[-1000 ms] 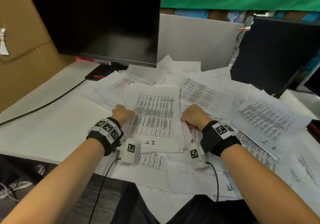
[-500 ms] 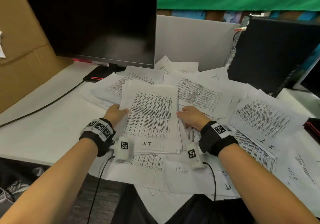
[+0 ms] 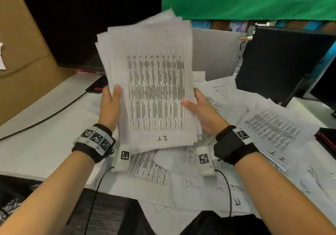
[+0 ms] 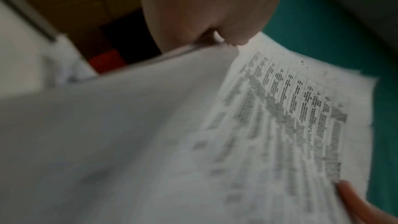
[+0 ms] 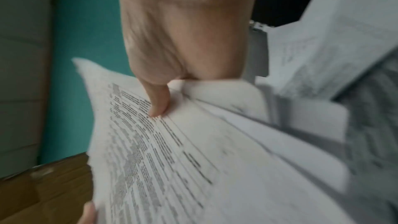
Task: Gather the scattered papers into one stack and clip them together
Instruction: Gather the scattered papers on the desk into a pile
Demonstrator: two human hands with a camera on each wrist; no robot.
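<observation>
1. We have the stack of papers (image 3: 152, 93) up off the table (image 3: 36, 144), held between both hands and tilted so its printed face looks back at us.
2. Our left hand (image 3: 110, 105) grips the stack's left edge, thumb (image 3: 116, 93) laid on the front sheet and the fingers out of sight behind it.
3. Our right hand (image 3: 201, 111) grips the right edge the same way, thumb (image 3: 187, 104) pressed on the printed table of the top page.
4. In the right wrist view the thumb (image 5: 158, 103) pins the top sheet while the sheet edges fan out unevenly below it; the picture is blurred.
5. In the left wrist view the left hand (image 4: 206, 9) meets the stack's (image 4: 280, 125) edge; the picture is too blurred to show more of the grip.
6. The stack's upper corners are ragged, several sheets sticking out at slightly different angles.
7. Beneath the stack, loose papers (image 3: 271, 127) lie scattered over the table, overlapping one another, some hanging over its near edge.
8. A dark monitor (image 3: 87, 25) stands behind the stack on the left, a second dark screen (image 3: 283, 62) on the right, and a cardboard box (image 3: 23, 53) sits at far left.
9. A black cable (image 3: 54, 113) runs across the bare left part of the table.
</observation>
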